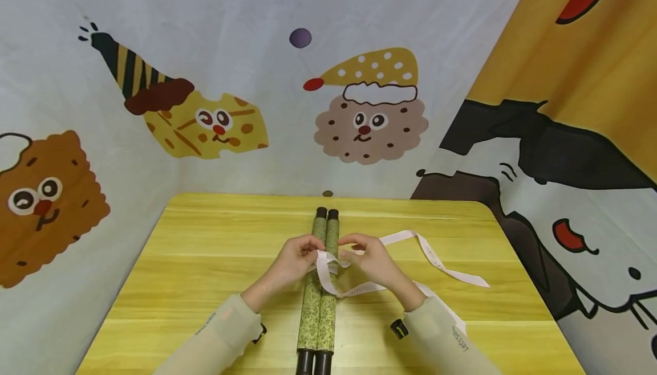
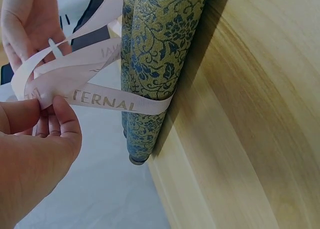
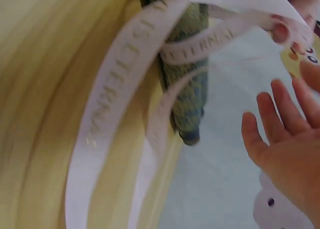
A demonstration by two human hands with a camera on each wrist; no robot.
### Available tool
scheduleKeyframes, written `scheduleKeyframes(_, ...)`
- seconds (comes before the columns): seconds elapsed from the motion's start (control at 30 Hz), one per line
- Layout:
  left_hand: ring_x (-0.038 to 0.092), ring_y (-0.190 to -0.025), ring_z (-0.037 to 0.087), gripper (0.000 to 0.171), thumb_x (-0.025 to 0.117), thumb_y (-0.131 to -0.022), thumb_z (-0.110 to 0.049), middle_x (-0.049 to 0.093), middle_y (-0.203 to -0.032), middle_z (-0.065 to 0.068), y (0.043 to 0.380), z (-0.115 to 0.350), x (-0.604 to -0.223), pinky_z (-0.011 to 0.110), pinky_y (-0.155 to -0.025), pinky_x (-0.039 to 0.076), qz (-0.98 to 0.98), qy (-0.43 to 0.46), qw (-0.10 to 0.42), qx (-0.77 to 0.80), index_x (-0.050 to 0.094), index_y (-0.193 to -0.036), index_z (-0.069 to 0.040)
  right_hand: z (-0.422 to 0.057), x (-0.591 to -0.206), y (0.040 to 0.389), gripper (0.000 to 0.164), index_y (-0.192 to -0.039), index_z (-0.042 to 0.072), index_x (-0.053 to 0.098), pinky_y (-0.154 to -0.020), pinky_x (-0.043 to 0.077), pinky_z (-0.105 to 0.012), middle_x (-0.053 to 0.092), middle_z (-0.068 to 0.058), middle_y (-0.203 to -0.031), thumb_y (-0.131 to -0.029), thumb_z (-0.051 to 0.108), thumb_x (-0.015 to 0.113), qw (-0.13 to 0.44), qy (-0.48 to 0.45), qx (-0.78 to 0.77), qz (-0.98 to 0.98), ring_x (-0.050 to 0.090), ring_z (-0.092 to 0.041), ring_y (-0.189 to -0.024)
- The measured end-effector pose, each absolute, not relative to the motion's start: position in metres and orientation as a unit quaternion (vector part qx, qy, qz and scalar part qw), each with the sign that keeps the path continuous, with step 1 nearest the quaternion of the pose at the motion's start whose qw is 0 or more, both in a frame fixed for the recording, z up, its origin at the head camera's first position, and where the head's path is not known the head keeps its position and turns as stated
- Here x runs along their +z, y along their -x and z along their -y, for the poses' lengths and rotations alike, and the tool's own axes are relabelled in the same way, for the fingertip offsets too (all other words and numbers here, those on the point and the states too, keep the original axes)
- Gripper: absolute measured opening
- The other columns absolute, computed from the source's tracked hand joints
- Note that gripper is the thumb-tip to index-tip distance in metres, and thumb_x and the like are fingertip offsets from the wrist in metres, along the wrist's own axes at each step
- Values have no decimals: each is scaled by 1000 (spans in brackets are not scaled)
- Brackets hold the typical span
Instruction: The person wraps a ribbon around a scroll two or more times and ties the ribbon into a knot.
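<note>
Two rolled scrolls (image 1: 310,312) in green-gold floral brocade lie side by side on the table, dark knobs at their ends. A pale pink ribbon (image 2: 105,98) with gold lettering wraps round them both. Above the scrolls, on their left side, my left hand (image 1: 292,261) pinches the ribbon between thumb and fingertips; the left wrist view shows this grip closely. Just right of the scrolls is my right hand (image 1: 373,258). Its fingers (image 3: 280,111) are spread and slightly bent beside the ribbon, with nothing seen between them in the right wrist view.
Loose ribbon tails trail over the right side of the yellow wood-grain table (image 1: 205,238). A cloth backdrop (image 1: 246,10) with cartoon biscuits and cheese hangs behind the table's far edge. Dark wrist straps show at both sleeves.
</note>
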State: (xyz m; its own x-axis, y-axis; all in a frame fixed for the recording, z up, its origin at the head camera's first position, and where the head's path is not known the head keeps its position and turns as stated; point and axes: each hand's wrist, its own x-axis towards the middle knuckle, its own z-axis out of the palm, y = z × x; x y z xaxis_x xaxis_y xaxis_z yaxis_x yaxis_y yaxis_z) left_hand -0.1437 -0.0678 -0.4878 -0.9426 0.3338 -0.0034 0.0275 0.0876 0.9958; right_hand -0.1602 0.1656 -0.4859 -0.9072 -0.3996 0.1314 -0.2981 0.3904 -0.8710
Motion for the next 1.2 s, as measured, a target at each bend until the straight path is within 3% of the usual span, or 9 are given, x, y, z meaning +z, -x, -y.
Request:
scheduleKeyframes(0.13, 64, -85, 19, 15, 55, -103, 9, 65, -98, 15, 144, 69, -489, 43, -81, 62, -724, -129, 119, 667, 69, -108, 6, -153, -496, 162, 34, -130, 3, 70, -109, 45, -61, 70, -14, -132, -98, 12, 74, 92, 255, -501, -822, 62, -33, -127)
scheduleKeyframes(0.3, 66, -85, 19, 14, 56, -101, 11, 66, -98, 16, 144, 69, -490, 36, -79, 62, -714, -127, 118, 679, 68, -107, 7, -145, -503, 162, 36, -130, 0, 69, -107, 49, -57, 72, -12, -127, -95, 7, 74, 104, 272, -511, -808, 66, -32, -120)
scheduleKeyframes(0.5, 67, -82, 18, 17, 58, -99, 12, 68, -95, 12, 144, 69, -489, 43, -78, 62, -725, -107, 100, 673, 71, -105, 4, -139, -504, 159, 32, -124, -1, 72, -90, 58, -37, 75, -12, -118, -92, 1, 72, 118, 248, -557, -784, 70, -24, -106)
scheduleKeyframes(0.6, 67, -80, 18, 16, 59, -99, 10, 69, -93, 10, 144, 69, -490, 46, -76, 62, -730, -99, 94, 670, 72, -104, 2, -136, -505, 157, 27, -121, 0, 73, -84, 59, -31, 75, -12, -114, -94, 1, 71, 116, 240, -573, -775, 71, -20, -102)
scheduleKeyframes(0.8, 69, -81, 18, 13, 62, -97, 10, 70, -93, 11, 144, 68, -491, 51, -81, 62, -718, -98, 99, 682, 72, -104, 4, -130, -508, 157, 16, -111, 2, 78, -81, 60, -30, 77, -8, -103, -97, 0, 71, 73, 230, -579, -779, 72, -20, -94)
scheduleKeyframes(1.0, 65, -85, 18, 18, 71, -91, 9, 71, -100, 10, 142, 68, -492, 31, -77, 60, -729, -126, 94, 666, 72, -108, 2, -129, -509, 157, 15, -107, -1, 79, -83, 59, -29, 78, -12, -101, -95, -3, 72, 57, 220, -590, -775, 71, -21, -95)
scheduleKeyframes(1.13, 59, -81, 18, 21, 76, -90, 5, 70, -102, 9, 140, 67, -492, 24, -70, 52, -748, -144, 77, 643, 75, -109, -3, -129, -508, 156, 15, -108, -2, 79, -77, 58, -26, 78, -13, -101, -95, -3, 71, 67, 211, -591, -776, 70, -17, -90)
scheduleKeyframes(1.2, 56, -80, 18, 21, 77, -89, 3, 69, -105, 8, 139, 66, -492, 24, -69, 49, -760, -154, 63, 629, 78, -108, -5, -130, -506, 155, 15, -106, -2, 79, -67, 54, -23, 77, -13, -95, -96, -5, 68, 74, 204, -588, -779, 65, -12, -77)
